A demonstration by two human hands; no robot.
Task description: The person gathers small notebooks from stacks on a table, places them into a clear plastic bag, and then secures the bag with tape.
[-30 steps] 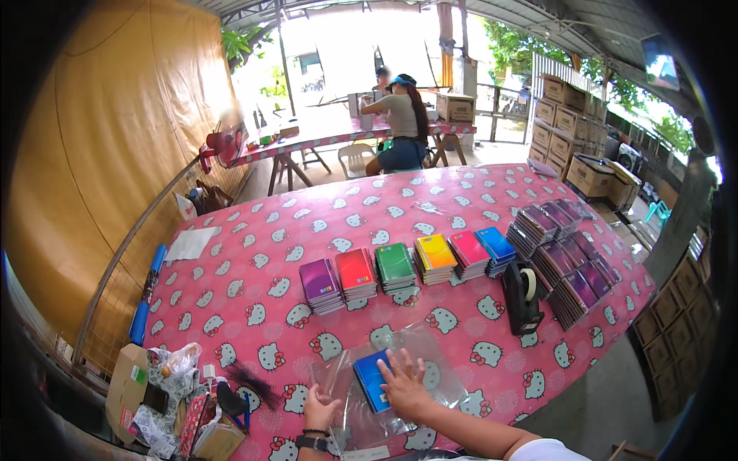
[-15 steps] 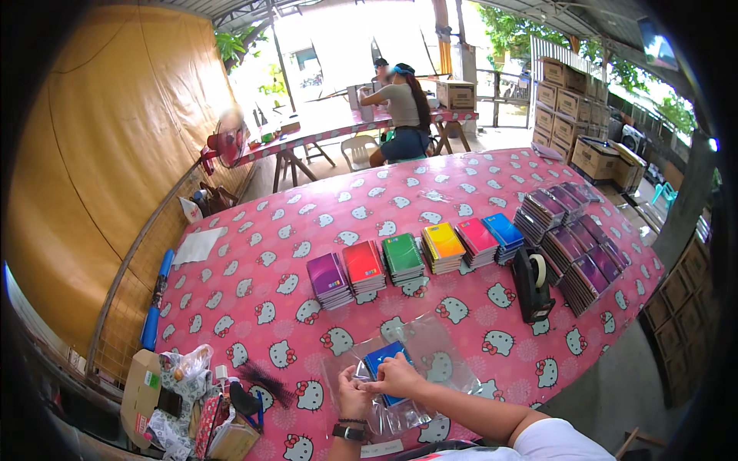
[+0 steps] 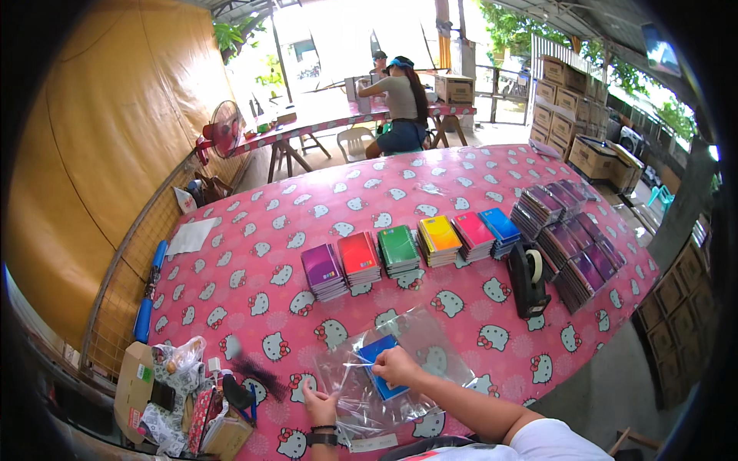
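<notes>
A clear plastic bag (image 3: 419, 338) lies on the pink patterned tablecloth (image 3: 269, 230) at the near edge, with a blue notebook (image 3: 377, 355) partly inside it. My right hand (image 3: 395, 364) grips the blue notebook at the bag's mouth. My left hand (image 3: 318, 402), with a dark wristband, presses flat on the bag's near left corner. Beyond them stand small stacks of notebooks in a row: purple (image 3: 322, 270), red (image 3: 358, 258), green (image 3: 399, 249), yellow-orange (image 3: 439, 239), pink (image 3: 473, 233) and blue (image 3: 500, 228).
A black tape dispenser (image 3: 527, 281) stands right of the row, beside several packed dark bundles (image 3: 576, 246). A cardboard box with clutter (image 3: 165, 388) sits at the near left. A person (image 3: 400, 107) sits at a far table; stacked cartons (image 3: 569, 92) line the right.
My right hand has moved left and closed on the blue notebook, which now sits deeper in the bag. My left hand shifted slightly and stays on the bag's corner.
</notes>
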